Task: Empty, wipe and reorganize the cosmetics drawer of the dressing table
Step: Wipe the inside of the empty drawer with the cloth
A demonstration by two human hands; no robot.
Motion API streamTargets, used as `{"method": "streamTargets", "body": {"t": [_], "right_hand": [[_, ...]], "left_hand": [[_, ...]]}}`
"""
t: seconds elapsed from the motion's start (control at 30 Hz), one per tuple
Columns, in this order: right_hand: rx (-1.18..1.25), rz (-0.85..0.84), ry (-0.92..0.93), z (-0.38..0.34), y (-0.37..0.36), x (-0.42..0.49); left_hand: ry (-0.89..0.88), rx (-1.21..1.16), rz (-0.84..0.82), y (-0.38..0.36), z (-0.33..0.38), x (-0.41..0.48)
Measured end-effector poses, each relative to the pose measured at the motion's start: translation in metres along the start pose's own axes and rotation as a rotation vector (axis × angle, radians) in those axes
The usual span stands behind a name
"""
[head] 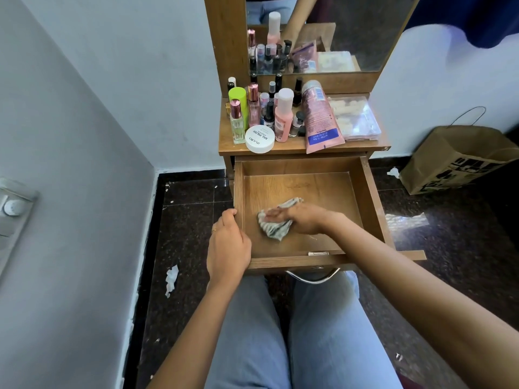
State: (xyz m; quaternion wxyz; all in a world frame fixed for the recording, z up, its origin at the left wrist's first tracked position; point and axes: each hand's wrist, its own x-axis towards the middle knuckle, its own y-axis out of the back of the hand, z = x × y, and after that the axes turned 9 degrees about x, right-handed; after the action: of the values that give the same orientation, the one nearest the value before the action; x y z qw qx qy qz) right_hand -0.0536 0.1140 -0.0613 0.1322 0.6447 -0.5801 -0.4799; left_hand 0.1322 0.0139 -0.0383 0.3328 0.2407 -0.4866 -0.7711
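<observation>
The wooden drawer [365,197] of the dressing table is pulled out over my lap, with nothing inside but a crumpled striped cloth [276,230]. My right hand [302,220] lies on the cloth with fingers flat, pressing it to the drawer floor near the front left. My left hand [228,242] grips the drawer's left wall near the front corner. Several cosmetics stand on the tabletop [289,148] behind the drawer: a white nail polish remover jar [259,138], a pink bottle [283,115], a pink tube [321,116], a lime bottle [238,103] and a clear plastic box [355,117].
A mirror [337,32] rises behind the tabletop. A brown paper bag [455,161] stands on the dark floor at the right. Scraps of white tissue [171,277] lie on the floor at the left. A white wall [70,136] runs close on the left side.
</observation>
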Motion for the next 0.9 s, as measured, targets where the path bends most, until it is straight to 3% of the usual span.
{"method": "streamTargets", "body": {"t": [0.07,0.2,0.4,0.5,0.67,0.9], "right_hand": [[-0.045,0.024,-0.052,-0.004,-0.003,0.000],[-0.080,-0.106,-0.048,-0.015,-0.014,-0.018],[-0.089,0.012,-0.171,-0.012,-0.006,-0.022],[-0.080,-0.098,-0.129,-0.012,-0.020,-0.028],[-0.032,0.033,-0.175,-0.007,0.001,-0.032],[-0.072,-0.089,-0.134,-0.012,0.003,-0.031]], "left_hand": [[-0.001,0.004,0.005,0.000,-0.001,0.000],[0.001,0.001,0.005,0.000,-0.001,0.000],[-0.005,0.003,0.022,-0.002,-0.002,0.001],[-0.015,0.005,0.017,-0.003,-0.003,0.001],[-0.017,0.012,0.010,-0.003,-0.003,0.002],[-0.015,0.005,0.008,-0.004,-0.003,0.003]]}}
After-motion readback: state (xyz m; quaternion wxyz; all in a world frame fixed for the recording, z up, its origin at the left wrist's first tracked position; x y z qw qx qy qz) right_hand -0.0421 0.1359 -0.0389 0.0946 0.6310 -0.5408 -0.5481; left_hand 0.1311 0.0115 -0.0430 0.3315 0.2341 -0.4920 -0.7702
